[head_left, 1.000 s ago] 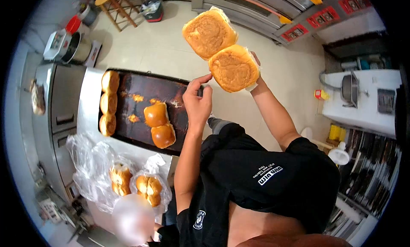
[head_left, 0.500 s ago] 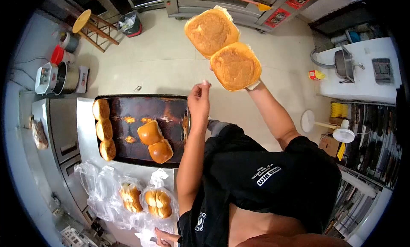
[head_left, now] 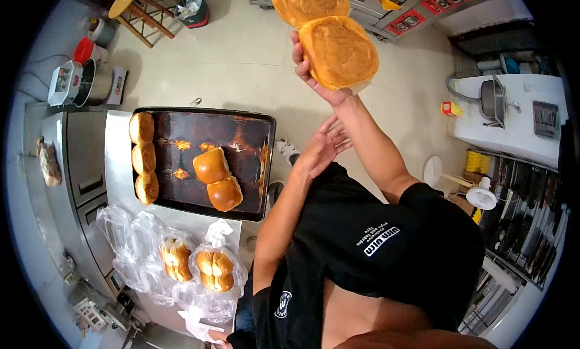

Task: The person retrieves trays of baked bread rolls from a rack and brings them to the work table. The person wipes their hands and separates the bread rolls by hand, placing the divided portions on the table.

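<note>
My right hand (head_left: 312, 80) is raised at the top centre, fingers curled round a joined pair of bread buns (head_left: 338, 52). Their matte brown faces are turned toward me, and the farther bun is cut off by the top of the view. My left hand (head_left: 325, 145) has its fingers spread and holds nothing, close by my right forearm. Left of it lies a dark baking tray (head_left: 193, 208). On the tray are a pair of glossy buns (head_left: 211, 166) and a row of three buns (head_left: 144, 158) along the left edge.
Below the tray, bagged buns (head_left: 215, 269) and clear plastic bags (head_left: 130, 252) lie on the metal table (head_left: 118, 168). Another person's hand (head_left: 219, 336) shows at the bottom. A wooden stool (head_left: 124, 3), bin (head_left: 194, 14) and sink (head_left: 492, 101) stand farther off.
My right hand has lifted the bread buns higher and farther forward. My left hand has moved right, away from the tray edge, and its fingers have spread.
</note>
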Demonstrator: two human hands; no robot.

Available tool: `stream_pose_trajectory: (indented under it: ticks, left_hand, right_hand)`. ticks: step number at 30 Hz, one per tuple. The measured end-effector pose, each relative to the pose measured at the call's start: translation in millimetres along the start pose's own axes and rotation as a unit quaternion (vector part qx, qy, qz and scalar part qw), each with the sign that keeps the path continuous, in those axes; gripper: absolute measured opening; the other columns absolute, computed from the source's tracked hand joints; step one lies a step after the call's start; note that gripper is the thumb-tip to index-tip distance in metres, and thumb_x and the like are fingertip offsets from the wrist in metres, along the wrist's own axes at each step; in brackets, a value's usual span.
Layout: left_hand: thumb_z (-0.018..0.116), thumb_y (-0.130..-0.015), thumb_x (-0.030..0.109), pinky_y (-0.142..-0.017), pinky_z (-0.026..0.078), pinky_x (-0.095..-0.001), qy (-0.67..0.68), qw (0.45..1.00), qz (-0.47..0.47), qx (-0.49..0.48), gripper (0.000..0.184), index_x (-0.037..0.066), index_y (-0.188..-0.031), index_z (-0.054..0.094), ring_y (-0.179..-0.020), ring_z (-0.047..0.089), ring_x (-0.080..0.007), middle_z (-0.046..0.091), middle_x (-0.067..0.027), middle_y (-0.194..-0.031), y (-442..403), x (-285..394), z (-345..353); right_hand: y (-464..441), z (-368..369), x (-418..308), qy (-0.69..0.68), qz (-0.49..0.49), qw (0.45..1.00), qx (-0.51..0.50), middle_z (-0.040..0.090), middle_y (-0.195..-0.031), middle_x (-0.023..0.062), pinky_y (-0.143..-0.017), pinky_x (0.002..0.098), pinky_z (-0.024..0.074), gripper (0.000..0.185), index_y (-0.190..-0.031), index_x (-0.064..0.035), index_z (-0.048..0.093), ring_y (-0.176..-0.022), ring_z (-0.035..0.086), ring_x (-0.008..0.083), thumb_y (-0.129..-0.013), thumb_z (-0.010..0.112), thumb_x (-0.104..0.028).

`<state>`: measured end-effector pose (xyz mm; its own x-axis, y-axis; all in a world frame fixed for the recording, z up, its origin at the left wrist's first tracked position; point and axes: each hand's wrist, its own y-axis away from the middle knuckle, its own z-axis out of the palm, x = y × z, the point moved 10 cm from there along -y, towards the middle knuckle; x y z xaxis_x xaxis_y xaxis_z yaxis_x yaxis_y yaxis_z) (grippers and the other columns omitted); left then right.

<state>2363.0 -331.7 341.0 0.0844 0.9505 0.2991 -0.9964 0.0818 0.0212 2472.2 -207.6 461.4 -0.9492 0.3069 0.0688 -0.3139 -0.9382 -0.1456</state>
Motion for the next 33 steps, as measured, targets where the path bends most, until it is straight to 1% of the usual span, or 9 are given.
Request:
stream_pose_trajectory:
  ticks: [6, 14, 17, 19, 22, 25, 28, 31, 33]
  left_hand:
    - [0.08, -0.061, 0.081, -0.123, 0.029, -0.068, 0.012, 0.998, 0.065, -0.016, 0.139, 0.016, -0.168, 0.019, -0.15, 0.037, -0.0473, 0.039, -0.023, -0.163, 21.7, 52.7, 15.5]
    - [0.073, -0.1, 0.035, -0.117, 0.044, -0.0563, -0.106, 0.965, 0.177, 0.159, 0.079, 0.011, -0.163, 0.032, -0.134, 0.058, -0.039, 0.06, -0.0226, -0.143, 68.7, 81.8, -46.4]
    - [0.061, -0.102, 0.013, -0.108, 0.048, -0.0481, -0.211, 0.921, 0.262, 0.195, 0.014, 0.003, -0.109, 0.068, -0.118, 0.066, -0.0331, 0.072, -0.0192, -0.121, 110.0, 91.1, -73.4]
    - [0.055, -0.101, 0.014, -0.099, 0.048, -0.0394, -0.349, 0.875, 0.251, 0.223, 0.032, 0.002, -0.073, 0.061, -0.107, 0.067, -0.0276, 0.075, -0.0176, -0.11, 143.0, 98.0, -67.2]
    - [0.065, -0.098, 0.023, -0.093, 0.048, -0.0381, -0.431, 0.842, 0.156, 0.284, 0.03, 0.001, -0.078, 0.065, -0.098, 0.066, -0.0243, 0.073, -0.0163, -0.1, 181.2, 81.4, -81.0]
    - [0.077, -0.092, 0.026, -0.091, 0.048, -0.04, -0.578, 0.622, 0.189, 0.493, 0.031, 0.0, -0.08, 0.066, -0.093, 0.065, -0.0272, 0.069, -0.017, -0.088, 242.8, 108.0, -73.1]
    - [0.091, -0.077, 0.044, -0.092, 0.049, -0.05, -0.729, 0.228, 0.197, 0.614, 0.067, -0.002, -0.119, 0.065, -0.103, 0.063, -0.0407, 0.067, -0.0205, -0.113, 298.0, 134.5, -45.9]
    - [0.09, -0.07, 0.057, -0.09, 0.047, -0.0544, -0.781, 0.111, 0.149, 0.597, 0.105, 0.0, -0.148, 0.047, -0.105, 0.059, -0.0426, 0.06, -0.0247, -0.119, 306.1, 158.9, -47.7]
    - [0.091, -0.068, 0.058, -0.095, 0.048, -0.0541, -0.777, 0.187, 0.085, 0.595, 0.121, 0.001, -0.158, 0.033, -0.11, 0.059, -0.0446, 0.061, -0.026, -0.122, 305.4, 159.8, -91.6]
  right_hand:
    - [-3.3, 24.6, 12.0, 0.012, 0.033, 0.999, -0.034, 0.05, -0.154, 0.0188, -0.098, 0.0432, 0.0525, 0.065, -0.153, -0.0069, 0.049, -0.131, 0.056, 0.0336, -0.099, 0.065, -0.042]
    - [-10.7, 45.3, 20.9, -0.109, 0.082, 0.985, -0.102, 0.049, -0.156, 0.0199, -0.102, 0.0455, 0.052, 0.069, -0.157, -0.0073, 0.043, -0.135, 0.055, 0.0339, -0.1, 0.063, -0.042]
    - [-8.7, 37.8, 16.1, -0.085, 0.079, 0.989, -0.089, 0.051, -0.154, 0.0201, -0.1, 0.0448, 0.0522, 0.069, -0.158, -0.0061, 0.041, -0.133, 0.056, 0.0338, -0.101, 0.062, -0.04]
    - [-4.6, 27.3, 16.8, -0.06, 0.075, 0.993, -0.074, 0.052, -0.154, 0.0202, -0.1, 0.0452, 0.0526, 0.069, -0.158, -0.0054, 0.04, -0.132, 0.057, 0.0342, -0.102, 0.061, -0.04]
    - [-0.7, 12.9, 24.1, -0.034, 0.085, 0.995, -0.037, 0.051, -0.154, 0.0201, -0.1, 0.0467, 0.053, 0.068, -0.157, -0.0051, 0.042, -0.131, 0.057, 0.035, -0.101, 0.062, -0.04]
    - [13.3, -16.9, 25.3, -0.02, 0.069, 0.997, 0.025, 0.049, -0.156, 0.0198, -0.103, 0.0492, 0.0524, 0.07, -0.157, -0.0065, 0.043, -0.132, 0.056, 0.0363, -0.101, 0.064, -0.042]
    - [24.0, -38.3, 29.8, 0.025, 0.082, 0.994, 0.068, 0.049, -0.156, 0.0192, -0.104, 0.0495, 0.0518, 0.071, -0.158, -0.0077, 0.042, -0.133, 0.056, 0.0365, -0.101, 0.063, -0.045]
    - [32.9, -49.8, 45.3, 0.08, 0.105, 0.988, 0.084, 0.046, -0.158, 0.0189, -0.106, 0.0501, 0.051, 0.071, -0.158, -0.0087, 0.042, -0.135, 0.054, 0.0367, -0.102, 0.061, -0.048]
    - [38.7, -50.2, 58.2, 0.111, 0.128, 0.982, 0.077, 0.044, -0.158, 0.02, -0.108, 0.0527, 0.0504, 0.07, -0.158, -0.0078, 0.042, -0.136, 0.053, 0.0378, -0.103, 0.058, -0.049]
